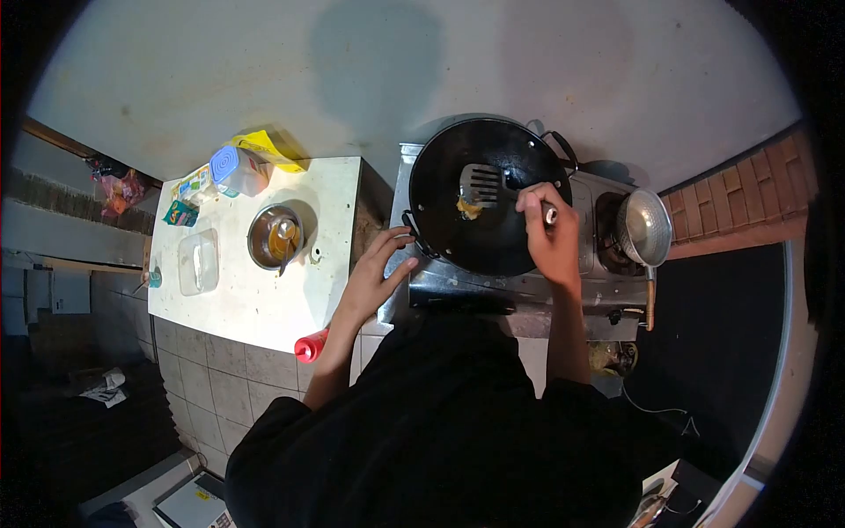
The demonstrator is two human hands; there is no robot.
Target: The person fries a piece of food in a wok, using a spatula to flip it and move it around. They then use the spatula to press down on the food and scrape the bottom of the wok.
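A black wok [493, 242] sits on the steel gas stove [458, 295]. My right hand [553, 233] is closed round the handle of a slotted turner [481, 183], whose metal blade is low inside the wok. At the blade's lower edge lies a small yellow-brown piece of food [468, 209]. My left hand [380, 271] is beside the wok's left loop handle [414, 231], fingers stretched out and thumb apart, with the fingertips right at the handle.
Right of the wok, a silver saucepan [647, 227] stands on the other burner. A white table [238, 312] at left bears a steel bowl [255, 242] with yellow liquid and a spoon, a clear plastic container [198, 262], a blue-lidded jar [238, 172] and a red bottle [310, 346] at its front edge.
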